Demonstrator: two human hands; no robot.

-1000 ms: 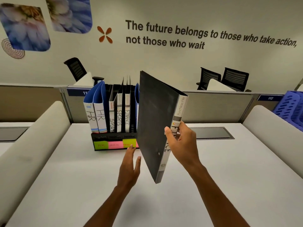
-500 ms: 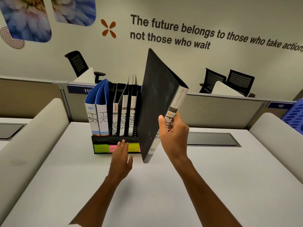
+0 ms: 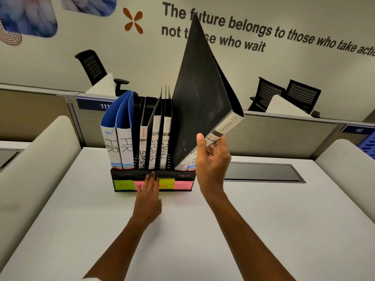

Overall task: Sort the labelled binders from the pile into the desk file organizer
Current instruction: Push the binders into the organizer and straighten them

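A black desk file organizer (image 3: pixel 182 175) stands on the white desk (image 3: pixel 263 220), with coloured sticky labels along its front. Two blue HR binders (image 3: pixel 118 126), two SPORTS binders (image 3: pixel 154 147) and a FINANCE binder (image 3: pixel 166 138) stand in it. My right hand (image 3: pixel 212 165) grips a black binder (image 3: pixel 200 102) by its white spine. That binder tilts to the right, its lower corner down in the organizer's right part. My left hand (image 3: pixel 148 197) rests with straight fingers against the organizer's front.
Grey partition panels (image 3: pixel 284 136) run behind the desk, with padded dividers (image 3: pixel 36 159) at both sides. A dark cable flap (image 3: pixel 261 172) is set into the desk right of the organizer. Office chairs (image 3: pixel 300 96) stand beyond. A blue tray (image 3: pixel 368 147) shows at the right edge.
My right hand has carried the black binder forward and up, and its lower corner has dropped into the organizer. My left hand has slid forward onto the organizer's front.
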